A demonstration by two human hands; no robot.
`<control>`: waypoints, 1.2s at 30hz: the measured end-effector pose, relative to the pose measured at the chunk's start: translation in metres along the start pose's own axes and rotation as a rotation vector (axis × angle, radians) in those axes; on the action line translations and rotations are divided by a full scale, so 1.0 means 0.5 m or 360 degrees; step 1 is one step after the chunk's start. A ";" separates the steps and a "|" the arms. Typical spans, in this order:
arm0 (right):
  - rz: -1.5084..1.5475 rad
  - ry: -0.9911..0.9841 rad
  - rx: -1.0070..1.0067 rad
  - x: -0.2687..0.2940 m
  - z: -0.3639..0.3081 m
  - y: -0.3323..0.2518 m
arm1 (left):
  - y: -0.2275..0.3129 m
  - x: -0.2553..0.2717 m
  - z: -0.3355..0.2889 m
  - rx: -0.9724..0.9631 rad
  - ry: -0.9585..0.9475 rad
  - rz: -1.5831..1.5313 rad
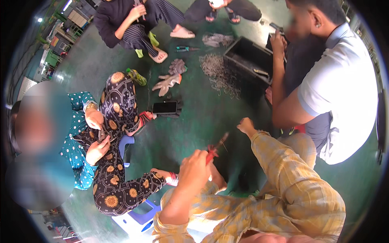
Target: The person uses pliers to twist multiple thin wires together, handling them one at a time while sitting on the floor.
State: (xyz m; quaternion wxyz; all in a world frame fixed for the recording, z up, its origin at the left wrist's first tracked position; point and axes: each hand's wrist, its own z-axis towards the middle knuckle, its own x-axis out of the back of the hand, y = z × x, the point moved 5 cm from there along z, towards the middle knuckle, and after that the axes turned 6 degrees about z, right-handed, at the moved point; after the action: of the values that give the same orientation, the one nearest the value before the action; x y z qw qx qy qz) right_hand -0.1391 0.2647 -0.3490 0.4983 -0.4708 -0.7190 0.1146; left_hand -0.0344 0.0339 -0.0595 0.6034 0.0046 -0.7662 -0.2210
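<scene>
My left hand point(193, 171) is closed around the red handles of a pair of pliers point(211, 154), raised in front of my bent legs. Its dark jaws point up and to the right, over the floor. A thin bit of wire shows beside the jaws, too small to tell whether they grip it. My right hand does not show. Below the pliers is my bare left foot point(218, 178); my right leg, in yellow plaid, stretches toward the middle. Farther off, a heap of small bent metal pieces point(219, 73) lies on the green floor.
A black crate point(251, 58) stands beyond the heap. Work gloves point(167, 84), a phone point(165, 107), a bottle point(137, 77) and teal-handled pliers point(183, 49) lie on the floor. Co-workers sit left, right and ahead; the left one's hands point(97, 135) work on something small. A blue-and-white stool point(139, 216) stands lower left.
</scene>
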 end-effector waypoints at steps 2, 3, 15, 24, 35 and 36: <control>-0.0162 -0.0213 -0.0108 -0.061 -0.018 0.047 | -0.017 0.009 0.015 0.0080 0.0053 -0.0004; -0.0202 -0.0248 -0.0079 -0.093 -0.034 0.066 | -0.025 0.012 0.021 0.0115 0.0078 -0.0006; -0.0932 0.0159 0.0632 -0.259 -0.168 0.000 | 0.015 0.025 0.081 0.0034 0.0005 -0.0037; -0.0648 0.0221 0.0608 -0.275 -0.153 0.012 | 0.009 0.019 0.082 -0.0047 -0.0049 -0.0062; 0.0436 0.0594 0.0588 -0.136 -0.079 -0.117 | -0.011 0.036 0.058 0.0069 0.0027 -0.0361; 0.0564 0.0515 0.0563 -0.111 -0.073 -0.147 | -0.011 0.040 0.054 0.0058 0.0047 -0.0352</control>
State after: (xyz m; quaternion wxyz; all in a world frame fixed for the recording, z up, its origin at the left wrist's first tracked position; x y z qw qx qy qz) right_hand -0.1471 0.1707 -0.3186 0.6529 -0.5070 -0.5056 0.2469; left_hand -0.0665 0.0326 -0.0478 0.5863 0.1033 -0.7559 -0.2723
